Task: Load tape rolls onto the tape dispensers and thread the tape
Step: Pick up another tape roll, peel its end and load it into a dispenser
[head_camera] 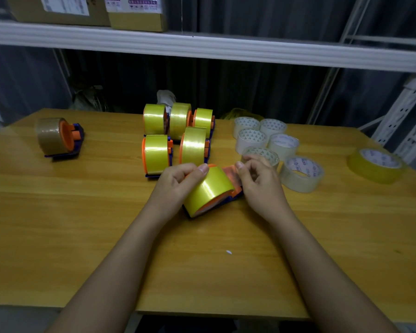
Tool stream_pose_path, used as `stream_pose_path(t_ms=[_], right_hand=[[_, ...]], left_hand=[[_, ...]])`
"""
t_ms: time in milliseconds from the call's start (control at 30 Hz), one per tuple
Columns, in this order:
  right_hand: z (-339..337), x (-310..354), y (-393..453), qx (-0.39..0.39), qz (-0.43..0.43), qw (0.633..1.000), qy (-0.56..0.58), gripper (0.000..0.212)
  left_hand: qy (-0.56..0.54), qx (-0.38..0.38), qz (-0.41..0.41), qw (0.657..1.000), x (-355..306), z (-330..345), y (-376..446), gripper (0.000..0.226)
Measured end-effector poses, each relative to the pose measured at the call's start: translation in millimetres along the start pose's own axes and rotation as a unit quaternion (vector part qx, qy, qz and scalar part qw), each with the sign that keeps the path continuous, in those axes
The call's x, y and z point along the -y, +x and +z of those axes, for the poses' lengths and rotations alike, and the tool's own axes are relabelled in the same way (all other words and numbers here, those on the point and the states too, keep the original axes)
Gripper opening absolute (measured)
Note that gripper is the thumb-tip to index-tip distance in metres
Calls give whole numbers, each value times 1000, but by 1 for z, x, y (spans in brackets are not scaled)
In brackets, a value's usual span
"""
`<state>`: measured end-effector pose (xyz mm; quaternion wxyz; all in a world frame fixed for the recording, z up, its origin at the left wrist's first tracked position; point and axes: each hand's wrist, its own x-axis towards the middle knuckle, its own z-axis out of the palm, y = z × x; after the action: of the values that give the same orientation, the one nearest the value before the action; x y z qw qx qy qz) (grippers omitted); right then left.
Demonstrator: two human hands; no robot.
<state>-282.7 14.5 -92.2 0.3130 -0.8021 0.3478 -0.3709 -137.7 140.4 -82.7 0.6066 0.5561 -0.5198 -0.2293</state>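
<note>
A yellow tape roll (208, 189) sits on an orange and purple dispenser (235, 193) lying tilted on the wooden table (82, 224). My left hand (178, 182) grips the roll from its left side, thumb on top. My right hand (259, 181) pinches the loose end of the tape (229, 173), pulled a short way off the roll toward the right. Behind them stand several loaded dispensers with yellow rolls (178, 133).
A dispenser with brown tape (58, 138) stands at the far left. Several loose clear tape rolls (274, 143) lie at the right, with a flat yellow roll (375, 165) near the right edge. A white shelf (202, 44) with cardboard boxes hangs above the table's back.
</note>
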Motion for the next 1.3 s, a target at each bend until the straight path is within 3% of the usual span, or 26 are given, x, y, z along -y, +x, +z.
stream_pose_path(t_ms=[167,333,433,533,700,867,1133,1300], right_hand=[[2,-1,-2,5,3,1000,13,33],[5,2,-1,-5,0,1000,15,32],[7,3,-2,-33,-3,999,22,28],[8,3,-3,-52,-20,998,-42,31],[6,-1,-2,-58,-22,998,-9,30],[-3,-2,1,-92,-29,995,-40,27],[-3,-7,1,-86,-42,993,-73,24],[1,-8,0,-76,-67,989,-111,28]], left_hand=[[40,-16,4,999,-1,3,-1,46],[42,-41,-18,998,1,3,-1,62],[44,-49,-31,997,-1,4,-1,56],[44,-52,-37,997,-2,5,-1,49],[1,8,-42,999,-2,1,-1,69],[-31,92,-109,989,-1,-2,-5,30],[-15,76,-82,994,-3,0,-4,48],[-26,24,-84,996,-5,4,-2,29]])
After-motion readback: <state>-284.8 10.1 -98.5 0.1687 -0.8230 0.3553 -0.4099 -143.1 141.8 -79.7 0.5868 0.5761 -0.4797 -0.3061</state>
